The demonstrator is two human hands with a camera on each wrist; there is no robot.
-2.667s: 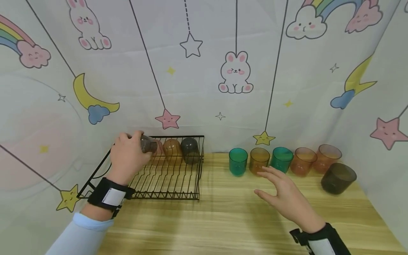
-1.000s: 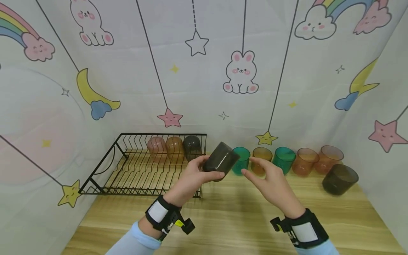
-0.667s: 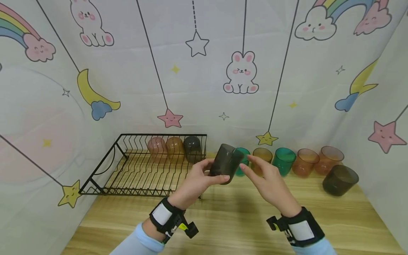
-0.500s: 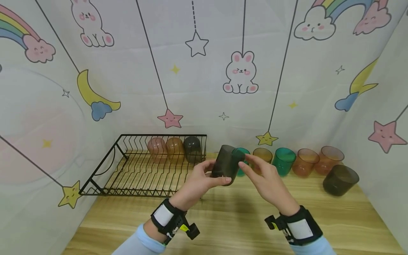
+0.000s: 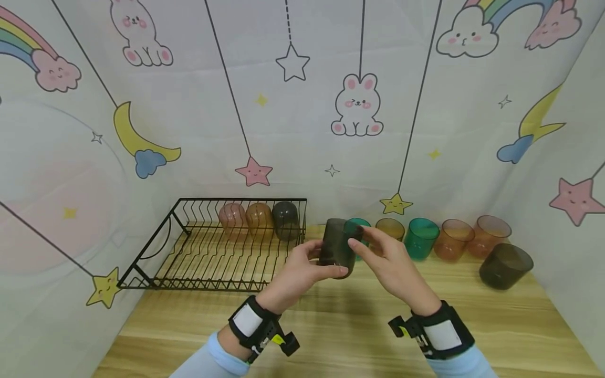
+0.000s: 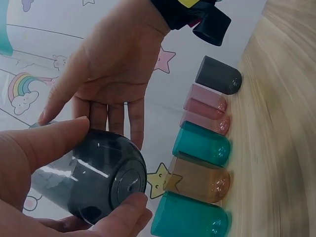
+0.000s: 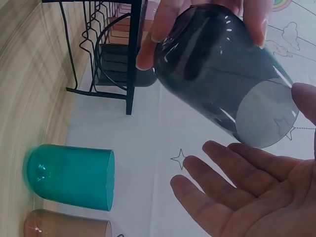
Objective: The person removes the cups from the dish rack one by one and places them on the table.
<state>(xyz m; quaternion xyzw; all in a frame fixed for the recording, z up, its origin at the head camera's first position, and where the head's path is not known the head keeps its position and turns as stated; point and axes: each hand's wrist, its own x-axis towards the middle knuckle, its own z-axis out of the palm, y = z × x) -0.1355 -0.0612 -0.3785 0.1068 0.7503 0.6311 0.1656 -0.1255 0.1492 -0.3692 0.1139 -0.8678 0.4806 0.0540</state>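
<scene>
A translucent dark grey cup (image 5: pixel 334 247) is held upright, slightly tilted, above the table by my left hand (image 5: pixel 300 273), thumb across its front low down and fingers behind. In the left wrist view the cup's round base (image 6: pixel 129 182) faces the camera, with fingertips pressed near it. My right hand (image 5: pixel 394 265) is at the cup's upper right side, thumb touching near the rim. In the right wrist view the other fingers (image 7: pixel 207 197) of that hand extend loosely beside the cup's mouth (image 7: pixel 266 113).
A black wire dish rack (image 5: pixel 212 286) on the left holds upside-down pink (image 5: pixel 232 218), amber (image 5: pixel 259 220) and dark grey (image 5: pixel 285 220) cups along its back. Right of centre, several upright coloured cups, including a green one (image 5: pixel 421 239), line the wall; a dark cup (image 5: pixel 504 266) stands at the end.
My left hand has lifted the grey cup from the rack, carried it right and turned it more upright. My right hand has moved left to meet it, thumb now touching near its rim.
</scene>
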